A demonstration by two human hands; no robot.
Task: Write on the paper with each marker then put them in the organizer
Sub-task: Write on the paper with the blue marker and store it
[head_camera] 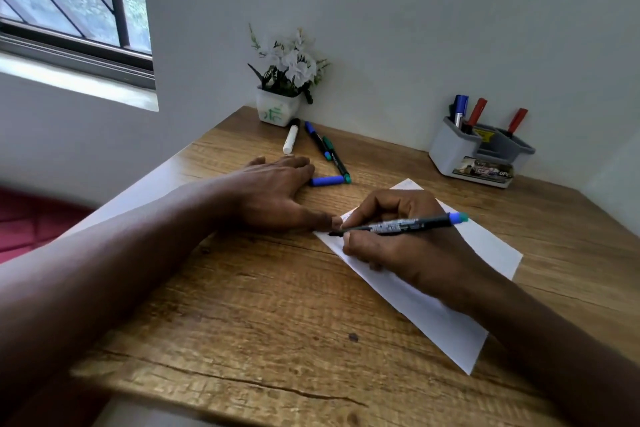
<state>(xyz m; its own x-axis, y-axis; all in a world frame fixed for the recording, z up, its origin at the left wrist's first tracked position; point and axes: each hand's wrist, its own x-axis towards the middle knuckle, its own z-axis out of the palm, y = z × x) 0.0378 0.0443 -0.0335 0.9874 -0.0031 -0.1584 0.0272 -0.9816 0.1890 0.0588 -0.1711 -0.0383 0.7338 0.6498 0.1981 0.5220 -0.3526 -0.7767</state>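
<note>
My right hand (391, 236) grips a black marker (408, 224) with a blue-green end, its tip down on the left corner of the white paper (485, 246). My left hand (273, 191) lies flat on the table, its thumb touching the paper's corner. A loose blue cap (327, 181) lies just beyond the left fingers. Further back lie a white marker (291, 137), a blue marker (316, 137) and a green marker (336, 159). The grey organizer (460, 149) at the back right holds a blue marker (460, 109) and two red ones (477, 113).
A white flower pot (277, 109) stands in the back corner by the wall. The wooden table (259, 305) has a cracked front edge. A window is at the upper left, and something red lies below the table's left side.
</note>
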